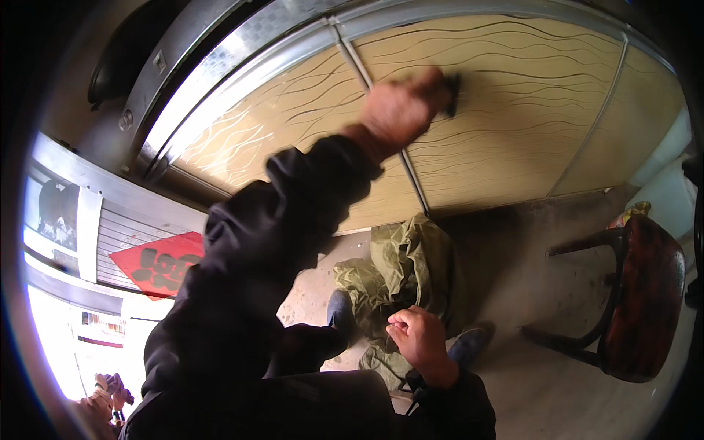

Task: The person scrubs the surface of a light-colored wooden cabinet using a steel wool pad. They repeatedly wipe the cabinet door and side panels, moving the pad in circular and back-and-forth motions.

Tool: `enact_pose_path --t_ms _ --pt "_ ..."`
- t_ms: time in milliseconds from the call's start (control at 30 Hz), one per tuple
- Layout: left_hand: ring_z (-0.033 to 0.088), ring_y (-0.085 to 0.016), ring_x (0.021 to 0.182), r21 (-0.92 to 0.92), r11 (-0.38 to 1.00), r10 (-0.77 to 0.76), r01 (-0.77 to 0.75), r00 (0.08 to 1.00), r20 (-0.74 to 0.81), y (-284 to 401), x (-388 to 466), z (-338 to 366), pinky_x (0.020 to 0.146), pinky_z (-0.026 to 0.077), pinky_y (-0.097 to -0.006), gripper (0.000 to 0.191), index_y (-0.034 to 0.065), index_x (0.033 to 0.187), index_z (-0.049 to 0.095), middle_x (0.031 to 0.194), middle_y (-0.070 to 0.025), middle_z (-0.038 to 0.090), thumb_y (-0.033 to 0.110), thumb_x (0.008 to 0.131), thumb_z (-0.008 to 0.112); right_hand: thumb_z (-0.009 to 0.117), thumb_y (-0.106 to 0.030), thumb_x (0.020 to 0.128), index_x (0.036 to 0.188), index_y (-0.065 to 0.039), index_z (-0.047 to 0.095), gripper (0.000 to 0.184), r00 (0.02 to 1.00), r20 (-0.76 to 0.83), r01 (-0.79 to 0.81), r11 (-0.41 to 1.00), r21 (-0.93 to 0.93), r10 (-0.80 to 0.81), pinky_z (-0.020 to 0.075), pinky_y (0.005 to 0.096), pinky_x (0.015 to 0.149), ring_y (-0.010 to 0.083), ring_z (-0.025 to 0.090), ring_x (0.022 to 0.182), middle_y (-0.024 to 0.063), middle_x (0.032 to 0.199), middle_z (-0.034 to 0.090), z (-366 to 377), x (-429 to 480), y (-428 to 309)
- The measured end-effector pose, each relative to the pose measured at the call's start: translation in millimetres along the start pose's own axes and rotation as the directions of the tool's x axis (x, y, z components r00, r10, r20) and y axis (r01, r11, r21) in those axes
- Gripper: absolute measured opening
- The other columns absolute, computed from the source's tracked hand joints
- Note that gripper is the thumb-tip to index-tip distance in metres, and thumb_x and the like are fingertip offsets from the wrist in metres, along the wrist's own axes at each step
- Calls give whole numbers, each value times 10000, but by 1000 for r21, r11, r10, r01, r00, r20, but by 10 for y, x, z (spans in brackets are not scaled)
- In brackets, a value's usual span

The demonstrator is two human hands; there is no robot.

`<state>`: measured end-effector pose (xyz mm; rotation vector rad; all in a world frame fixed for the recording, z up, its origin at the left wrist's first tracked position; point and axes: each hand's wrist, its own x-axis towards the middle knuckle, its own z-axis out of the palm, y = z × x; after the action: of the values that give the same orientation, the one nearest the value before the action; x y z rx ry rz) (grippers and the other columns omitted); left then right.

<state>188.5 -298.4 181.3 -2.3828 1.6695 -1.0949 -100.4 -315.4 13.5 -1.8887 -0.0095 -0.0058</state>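
My left arm, in a dark sleeve, reaches up across the beige wavy-patterned panel [495,132] of a metal-framed counter front. My left hand [399,110] is blurred and grips a small dark object [452,94] at its fingertips, in front of the panel; what the object is cannot be made out. Lower down, my right hand [421,335] is held above a crumpled olive-green cloth [407,258], fingers curled in and nothing visible in them. That cloth lies heaped between two blue shoes [470,344], against the foot of the panel. Whether my right hand touches it is unclear.
A dark wooden chair [641,300] with a reddish-brown surface stands on the concrete floor [528,286] to the right. A red diamond-shaped paper [159,265] bearing writing is at the left, on a ribbed panel. Behind the chair is a pale bag-like thing [663,176].
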Motion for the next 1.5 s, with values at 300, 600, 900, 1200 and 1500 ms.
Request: enact_pose_path --t_ms 300,600,900,1200,1500 --pt "629 -226 686 8 999 -40 41 996 -85 -44 176 -199 537 517 -328 161 181 911 680 891 -36 560 101 773 659 736 -70 732 822 -34 677 113 998 -60 -16 997 71 20 498 322 580 224 636 635 114 738 617 -180 59 95" --pt "604 -203 596 24 998 65 -62 974 -216 -260 248 -390 454 492 -324 61 175 855 654 832 -4 536 151 801 637 745 -78 720 798 -46 672 111 997 -71 40 999 13 -39 498 326 574 233 639 635 99 737 627 -128 -31 54" --pt "649 -204 758 -34 976 -218 216 970 -111 -360 -172 -626 645 537 -288 212 107 949 711 925 -32 592 106 742 755 749 -81 723 783 -53 669 103 999 -42 -4 1000 -13 3 502 334 580 240 638 629 98 735 632 -209 84 158" --pt "612 -229 692 -90 995 -68 54 985 -161 16 736 -254 599 514 -370 105 154 847 682 898 -43 582 161 743 699 737 -120 742 782 -59 683 91 996 51 -73 995 -63 76 508 334 587 244 649 640 99 746 641 -190 70 222" --pt "630 -179 674 67 983 -149 172 954 -259 -401 93 -747 546 510 -315 121 188 844 713 814 32 567 209 729 743 747 -119 734 773 -52 681 103 999 -6 -50 998 -34 49 512 346 591 253 655 645 117 755 642 -223 -12 129"
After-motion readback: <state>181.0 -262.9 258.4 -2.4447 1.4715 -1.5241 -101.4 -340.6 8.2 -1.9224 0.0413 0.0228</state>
